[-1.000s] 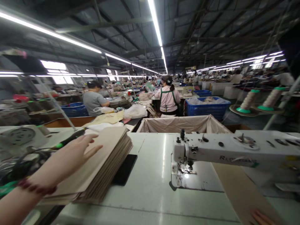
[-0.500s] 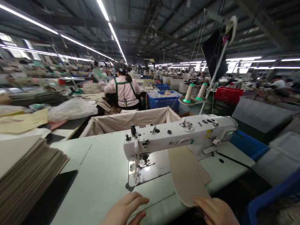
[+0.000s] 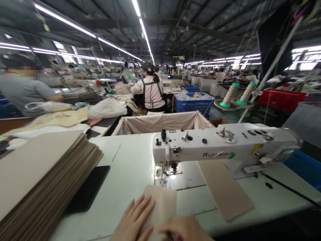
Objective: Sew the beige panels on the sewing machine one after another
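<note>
The left hand [image 3: 133,220], fingers slightly spread, rests on the panel [image 3: 163,200] at six o'clock, likely light, bendable and best taken by its edges, beside the right hand [image 3: 188,228], its grip too blurred to tell.

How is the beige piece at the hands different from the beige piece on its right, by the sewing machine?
The first piece has the left hand on it; the second piece has no hand on it. The first piece's near part is hidden by hands; the second piece's far end is hidden behind the sewing machine. Both are beige and lie on the table.
</note>
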`<state>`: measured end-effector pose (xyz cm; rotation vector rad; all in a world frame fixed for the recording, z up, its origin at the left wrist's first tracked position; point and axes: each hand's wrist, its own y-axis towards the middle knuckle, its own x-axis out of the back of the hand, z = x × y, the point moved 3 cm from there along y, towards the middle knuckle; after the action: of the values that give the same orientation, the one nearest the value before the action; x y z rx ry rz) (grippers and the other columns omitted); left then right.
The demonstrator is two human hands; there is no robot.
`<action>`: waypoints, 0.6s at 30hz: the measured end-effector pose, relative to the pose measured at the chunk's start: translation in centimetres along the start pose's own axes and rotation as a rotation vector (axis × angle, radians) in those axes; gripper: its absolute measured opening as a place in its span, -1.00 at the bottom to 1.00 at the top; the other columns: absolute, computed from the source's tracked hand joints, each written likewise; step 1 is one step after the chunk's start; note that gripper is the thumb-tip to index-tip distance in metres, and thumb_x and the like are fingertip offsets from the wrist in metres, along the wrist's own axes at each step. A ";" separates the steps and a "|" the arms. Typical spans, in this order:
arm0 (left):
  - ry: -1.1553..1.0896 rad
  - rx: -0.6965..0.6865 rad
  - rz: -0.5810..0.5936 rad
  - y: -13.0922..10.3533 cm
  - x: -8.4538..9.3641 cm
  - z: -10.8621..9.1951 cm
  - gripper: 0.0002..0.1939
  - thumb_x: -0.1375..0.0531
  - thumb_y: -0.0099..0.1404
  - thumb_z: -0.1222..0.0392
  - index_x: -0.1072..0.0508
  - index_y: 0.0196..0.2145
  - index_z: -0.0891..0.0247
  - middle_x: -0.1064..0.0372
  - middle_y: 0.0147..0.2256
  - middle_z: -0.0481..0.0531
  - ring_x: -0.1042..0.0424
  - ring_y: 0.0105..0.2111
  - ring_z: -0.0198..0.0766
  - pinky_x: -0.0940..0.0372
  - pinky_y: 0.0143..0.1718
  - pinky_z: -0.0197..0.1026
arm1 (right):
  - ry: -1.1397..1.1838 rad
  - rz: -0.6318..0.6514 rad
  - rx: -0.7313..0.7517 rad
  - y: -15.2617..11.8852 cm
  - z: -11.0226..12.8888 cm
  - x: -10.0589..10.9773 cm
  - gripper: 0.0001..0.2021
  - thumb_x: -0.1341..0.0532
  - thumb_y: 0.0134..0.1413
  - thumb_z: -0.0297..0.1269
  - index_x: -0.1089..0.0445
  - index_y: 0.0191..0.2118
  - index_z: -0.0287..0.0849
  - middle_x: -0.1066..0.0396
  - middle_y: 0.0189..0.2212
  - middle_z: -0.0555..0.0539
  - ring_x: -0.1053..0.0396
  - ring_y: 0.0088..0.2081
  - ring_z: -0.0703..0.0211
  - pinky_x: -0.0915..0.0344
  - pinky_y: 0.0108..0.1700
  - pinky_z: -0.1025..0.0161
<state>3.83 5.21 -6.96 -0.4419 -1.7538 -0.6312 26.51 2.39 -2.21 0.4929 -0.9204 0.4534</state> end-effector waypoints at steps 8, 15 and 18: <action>-0.013 0.110 0.072 -1.3 1.7 1.4 -0.48 -0.10 0.40 0.03 -0.16 0.27 0.07 0.08 0.33 0.07 0.02 0.29 0.04 0.04 0.26 0.23 | -0.191 -0.008 -0.151 8.1 -5.1 -1.3 -0.37 -0.15 0.08 -0.52 -0.10 0.27 0.03 -0.17 0.25 0.00 -0.40 0.02 0.04 -0.39 -0.02 0.13; -0.022 0.145 0.112 2.6 2.0 2.0 -0.42 -0.12 0.39 0.06 -0.05 0.31 -0.08 0.22 0.36 0.00 0.12 0.32 0.06 0.10 0.25 0.29 | -0.214 -0.025 -0.225 5.0 -7.1 -2.5 -0.34 -0.05 0.05 -0.57 -0.08 0.27 0.05 -0.13 0.27 0.08 -0.38 0.03 0.07 -0.37 0.00 0.09; -0.032 0.163 0.084 3.9 1.5 2.4 -0.44 -0.13 0.38 0.05 -0.10 0.29 -0.07 0.18 0.35 0.00 0.10 0.31 0.05 0.13 0.26 0.29 | -0.239 -0.038 -0.256 4.7 -7.6 -3.1 -0.34 -0.06 0.07 -0.55 -0.06 0.28 0.05 -0.11 0.27 0.07 -0.39 0.01 0.07 -0.36 0.01 0.09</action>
<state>3.92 9.70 -5.27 -0.4121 -1.7914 -0.4194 27.05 10.04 -7.77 0.3336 -1.1789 0.2395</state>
